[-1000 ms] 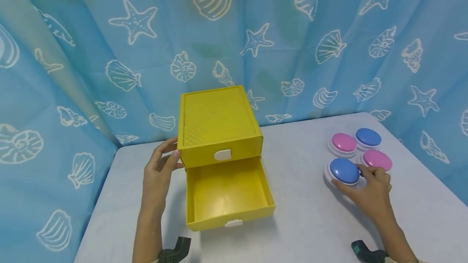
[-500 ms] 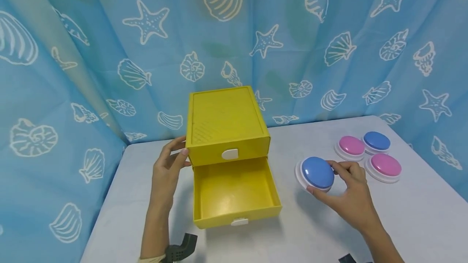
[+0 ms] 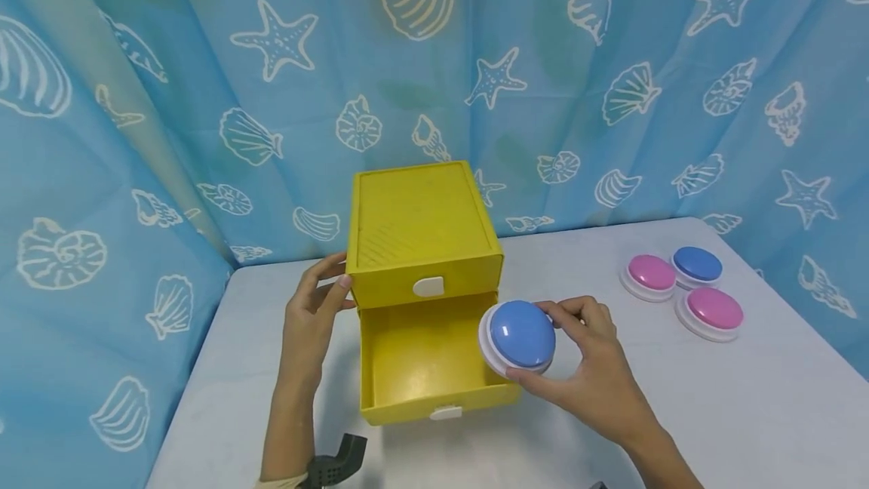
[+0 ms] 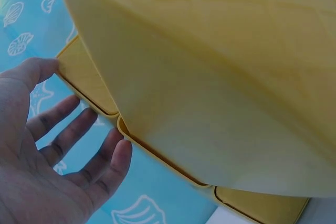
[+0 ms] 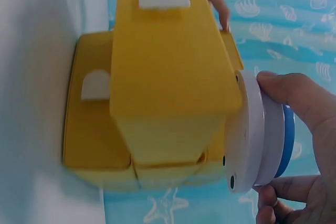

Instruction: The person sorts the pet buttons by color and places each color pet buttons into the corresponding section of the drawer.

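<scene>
A yellow drawer cabinet (image 3: 421,217) stands on the table, its middle drawer (image 3: 400,412) pulled out with a bare floor showing. My left hand (image 3: 308,327) rests at the cabinet's left side, thumb at its front edge and fingers loosely spread, as the left wrist view also shows. With thumb and fingers, my right hand (image 3: 594,379) pinches a blue push button (image 3: 523,333) by its round white base. The button is tilted and overlaps the drawer's right edge in the head view. In the right wrist view its white base (image 5: 247,135) faces the drawer's side.
Two pink push buttons (image 3: 715,308) (image 3: 652,272) and another blue push button (image 3: 697,263) sit grouped at the right of the white table (image 3: 611,459). A blue curtain (image 3: 407,59) with shell prints hangs behind and at the sides.
My right hand has lifted the blue push button away from the group and carried it left to the open drawer. The left hand stays at the cabinet's side.
</scene>
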`<state>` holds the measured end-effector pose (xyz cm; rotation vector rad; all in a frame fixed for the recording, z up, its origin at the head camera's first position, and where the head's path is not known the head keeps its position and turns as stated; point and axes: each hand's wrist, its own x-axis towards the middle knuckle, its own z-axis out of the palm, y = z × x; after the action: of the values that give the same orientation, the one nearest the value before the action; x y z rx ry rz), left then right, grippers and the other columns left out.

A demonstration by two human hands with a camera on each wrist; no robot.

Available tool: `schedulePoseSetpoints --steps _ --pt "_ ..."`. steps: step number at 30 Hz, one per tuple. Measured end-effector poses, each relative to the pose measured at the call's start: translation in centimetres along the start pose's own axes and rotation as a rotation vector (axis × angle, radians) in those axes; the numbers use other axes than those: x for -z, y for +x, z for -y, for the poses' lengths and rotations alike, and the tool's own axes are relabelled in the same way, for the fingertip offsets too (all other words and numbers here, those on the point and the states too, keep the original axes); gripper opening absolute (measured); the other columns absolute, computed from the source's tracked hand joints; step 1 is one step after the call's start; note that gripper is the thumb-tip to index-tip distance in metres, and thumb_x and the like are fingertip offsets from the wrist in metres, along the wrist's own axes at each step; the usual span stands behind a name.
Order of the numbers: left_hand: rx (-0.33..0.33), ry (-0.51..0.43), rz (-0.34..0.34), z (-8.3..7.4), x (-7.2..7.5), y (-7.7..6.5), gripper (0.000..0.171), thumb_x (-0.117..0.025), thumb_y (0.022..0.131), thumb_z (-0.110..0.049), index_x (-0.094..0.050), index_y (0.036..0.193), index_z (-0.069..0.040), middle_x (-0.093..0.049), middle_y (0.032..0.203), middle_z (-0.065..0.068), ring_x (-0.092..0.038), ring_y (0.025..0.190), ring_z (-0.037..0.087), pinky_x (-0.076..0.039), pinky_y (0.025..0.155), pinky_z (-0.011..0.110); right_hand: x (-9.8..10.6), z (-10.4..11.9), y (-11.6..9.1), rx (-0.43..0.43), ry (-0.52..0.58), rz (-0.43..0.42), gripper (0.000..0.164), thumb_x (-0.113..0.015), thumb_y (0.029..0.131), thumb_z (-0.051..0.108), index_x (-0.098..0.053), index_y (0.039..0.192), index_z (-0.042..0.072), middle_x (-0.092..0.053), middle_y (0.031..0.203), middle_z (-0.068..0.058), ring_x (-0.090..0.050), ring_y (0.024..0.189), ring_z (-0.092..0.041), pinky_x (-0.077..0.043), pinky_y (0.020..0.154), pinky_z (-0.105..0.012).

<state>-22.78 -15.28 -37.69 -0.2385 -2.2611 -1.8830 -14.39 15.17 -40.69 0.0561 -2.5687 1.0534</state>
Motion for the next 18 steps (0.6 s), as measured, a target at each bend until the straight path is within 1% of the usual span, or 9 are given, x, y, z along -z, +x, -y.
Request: schedulePoseSetpoints --steps 9,13,15,18 --pt "-0.006 -0.005 0.012 0.1 0.0 0.2 0.045 -0.055 0.09 -0.042 -0.048 0.131 -0.024 -0.051 0.119 -0.003 -0.058 0.094 0.02 -0.046 0.089 0.041 -1.9 3.0 0.0 0.004 0.08 0.051 0.074 -0.077 0.053 0.064 -0.056 0.117 0.033 -0.038 0.106 0.014 -0.032 0.11 -0.01 -0.044 0.087 -0.046" --pt "-0.006 0.001 0.009 0.0 0.0 0.1 0.045 -0.054 0.09 -0.043 -0.048 0.131 -0.025 -0.052 0.118 -0.003 -0.058 0.094 0.019 -0.046 0.09 0.042 -2.9 4.1 0.1 0.037 0.098 0.056 0.073 -0.076 0.052 0.066 -0.056 0.115 0.033 -0.037 0.105 0.015 -0.03 0.109 -0.008 -0.044 0.085 -0.04" --pt "-0.001 0.007 0.006 -0.1 0.1 0.1 0.045 -0.054 0.09 -0.044 -0.049 0.131 -0.026 -0.052 0.119 -0.003 -0.057 0.094 0.02 -0.045 0.09 0.042 -3.4 4.5 0.1 0.06 0.097 0.053 0.072 -0.076 0.052 0.066 -0.057 0.114 0.035 -0.037 0.105 0.016 -0.03 0.109 -0.008 -0.041 0.084 -0.037" --pt "0.009 0.012 0.0 0.0 0.1 0.0 0.044 -0.054 0.09 -0.044 -0.048 0.13 -0.028 -0.052 0.12 -0.003 -0.057 0.095 0.02 -0.045 0.092 0.042 -4.1 5.0 0.1 0.093 0.079 0.06 0.07 -0.074 0.053 0.067 -0.056 0.113 0.037 -0.036 0.106 0.016 -0.029 0.11 -0.008 -0.039 0.083 -0.036"
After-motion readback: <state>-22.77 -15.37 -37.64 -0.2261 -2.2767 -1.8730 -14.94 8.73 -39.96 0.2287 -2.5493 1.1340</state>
